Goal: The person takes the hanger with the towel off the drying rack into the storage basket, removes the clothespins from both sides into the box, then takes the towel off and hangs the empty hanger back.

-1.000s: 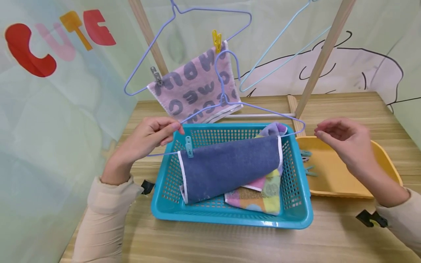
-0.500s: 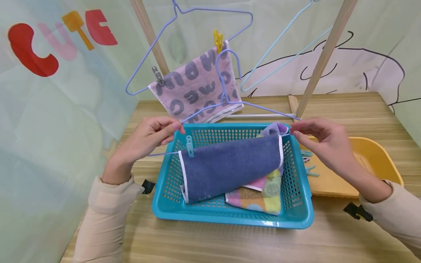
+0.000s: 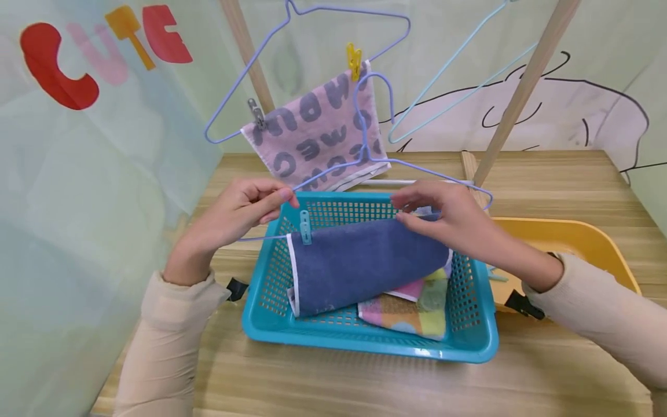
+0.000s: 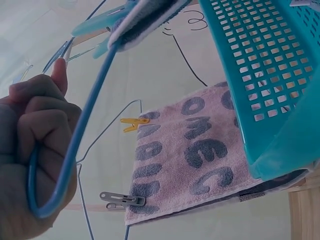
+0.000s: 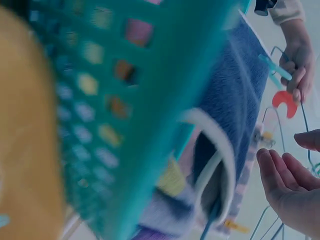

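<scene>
My left hand [image 3: 234, 214] grips the left arm of a periwinkle wire hanger [image 3: 365, 153]; the left wrist view shows its fingers curled round the wire. A navy towel [image 3: 359, 269] with white edging is draped over the hanger's lower bar, above the basket. One teal clothespin [image 3: 305, 227] fastens the towel near its left end. My right hand [image 3: 448, 214] is at the towel's upper edge on the right, overlapping it in the head view. Its thumb and fingers stand apart with nothing between them in the right wrist view [image 5: 295, 180].
Below is a teal basket [image 3: 375, 348] with a multicoloured towel [image 3: 411, 313] in it. A yellow tray [image 3: 563, 231] with clothespins is at its right. Behind, a pink towel [image 3: 307, 142] hangs by a yellow clip [image 3: 354, 61] and a grey clip [image 3: 257, 114]. A wooden pole [image 3: 528, 87] rises at right.
My right hand has moved left from beside the hanger's right end, touching that end half a second ago, to the towel's upper edge. My left hand keeps its grip on the hanger.
</scene>
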Demonstrator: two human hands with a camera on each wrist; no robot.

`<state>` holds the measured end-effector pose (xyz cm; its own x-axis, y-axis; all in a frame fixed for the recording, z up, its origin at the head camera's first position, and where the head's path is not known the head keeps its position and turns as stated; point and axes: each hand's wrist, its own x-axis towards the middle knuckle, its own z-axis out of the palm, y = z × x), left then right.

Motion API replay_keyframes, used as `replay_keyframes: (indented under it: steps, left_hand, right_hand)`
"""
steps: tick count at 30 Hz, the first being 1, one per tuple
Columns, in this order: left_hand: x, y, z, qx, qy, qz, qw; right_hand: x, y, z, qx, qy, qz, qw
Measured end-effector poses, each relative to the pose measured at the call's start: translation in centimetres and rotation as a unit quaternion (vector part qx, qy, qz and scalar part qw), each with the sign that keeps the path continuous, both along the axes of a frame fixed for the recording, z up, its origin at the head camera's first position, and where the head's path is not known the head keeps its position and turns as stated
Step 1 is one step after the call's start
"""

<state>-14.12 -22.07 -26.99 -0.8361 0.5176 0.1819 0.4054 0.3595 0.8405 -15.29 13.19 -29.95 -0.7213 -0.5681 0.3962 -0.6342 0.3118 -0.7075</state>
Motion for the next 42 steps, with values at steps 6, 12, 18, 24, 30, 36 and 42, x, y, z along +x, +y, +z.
replay_keyframes:
  steps: [6,12,18,24,30,36,42]
  left_hand:
    - [0.0,0.2,0.1,0.007,0.002,-0.004,1.0]
    - [0.0,0.2,0.2,0.009,0.004,-0.009,0.9999]
    - [0.0,0.3,0.3,0.007,0.007,-0.007,0.9999]
    - [-0.1,0.5,0.3,0.006,0.005,-0.01,0.9999]
    - [-0.1,0.6,0.3,0.004,0.006,-0.011,0.9999]
    - [-0.2,0.7,0.3,0.006,0.002,-0.014,0.9999]
    - [-0.2,0.8,0.3,0.002,0.004,-0.009,0.9999]
  right_hand:
    - [-0.5,-2.2,0.6,0.017,-0.023,0.032,0.9991]
    - [-0.4,-2.9,1.4,0.043,-0.019,0.037,0.9982]
    - [-0.4,-3.5,1.7,0.047,-0.019,0.05,0.9975]
    - [-0.7,-5.1,1.8,0.049,-0.024,0.07,0.996]
    - [-1.0,-7.0,1.9,0.057,-0.042,0.088,0.9936]
    - [-1.1,-8.8,1.7,0.067,-0.058,0.098,0.9913]
    - [-1.0,-10.3,1.6,0.068,-0.082,0.101,0.9892]
